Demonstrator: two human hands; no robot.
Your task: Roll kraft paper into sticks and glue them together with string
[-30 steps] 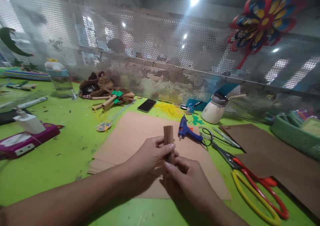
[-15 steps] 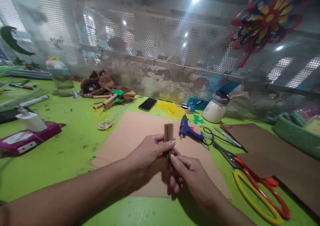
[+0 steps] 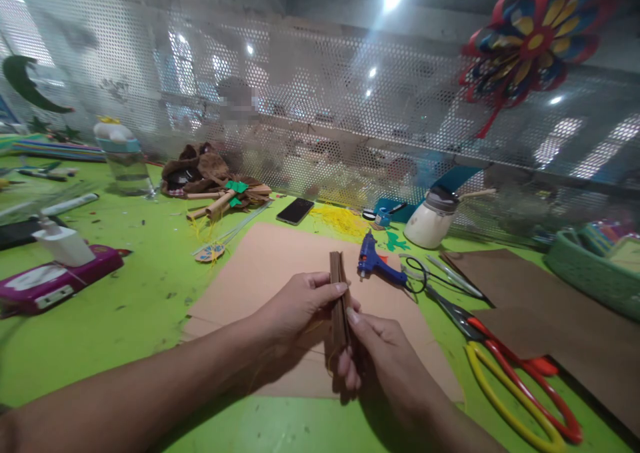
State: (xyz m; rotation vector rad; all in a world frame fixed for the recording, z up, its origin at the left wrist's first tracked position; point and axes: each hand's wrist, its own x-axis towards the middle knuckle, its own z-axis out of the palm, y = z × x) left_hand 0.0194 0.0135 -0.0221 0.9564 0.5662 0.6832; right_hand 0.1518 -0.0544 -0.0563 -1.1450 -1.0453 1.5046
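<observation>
A narrow bundle of folded brown paper (image 3: 338, 323) stands nearly upright between my hands, its pleat-like edges showing. My left hand (image 3: 305, 303) is closed on its upper part, with the thumb lying across the front. Lower down on the right side, my right hand (image 3: 375, 339) pinches the same paper, and some of its fingers curl beneath. A thin yellow strand shows by the bundle's lower end. Under both hands lie light brown paper sheets (image 3: 270, 259). Just beyond the right hand rests a blue glue gun (image 3: 373, 256).
Large scissors (image 3: 493, 346) with red and yellow handles lie at right beside dark brown card (image 3: 560, 313). Behind are a white glue jar (image 3: 431, 219), a phone (image 3: 295, 210) and yellow shreds (image 3: 345, 219). A purple power strip (image 3: 65, 276) sits at left, a green basket (image 3: 590, 273) at right.
The folded paper has turned slightly in my hands, showing a broader flat face and a gap between folds. My right fingers have shifted a little along it.
</observation>
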